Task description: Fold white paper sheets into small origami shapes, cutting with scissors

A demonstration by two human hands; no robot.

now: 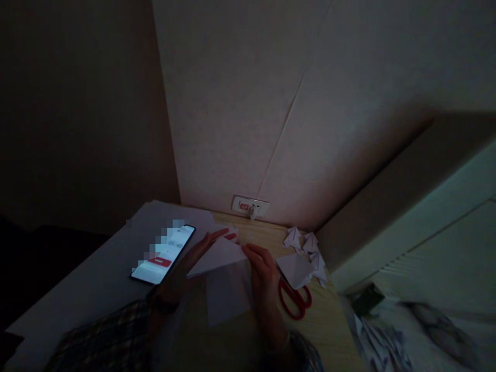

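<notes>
In a dim room, a white sheet of paper [222,256], partly folded into a triangle, lies on a wooden table [329,320]. My left hand [197,256] rests flat on the paper's left side with fingers stretched out toward the wall. My right hand [263,271] pinches the fold's right corner. Another white sheet [227,297] lies under the folded one.
A lit phone [165,254] lies on large white sheets [96,289] at the left. Red-handled scissors [294,299] lie right of my right hand, beside several folded paper pieces [306,248]. A wall socket [250,206] sits at the table's far edge. Patterned fabric [387,336] lies lower right.
</notes>
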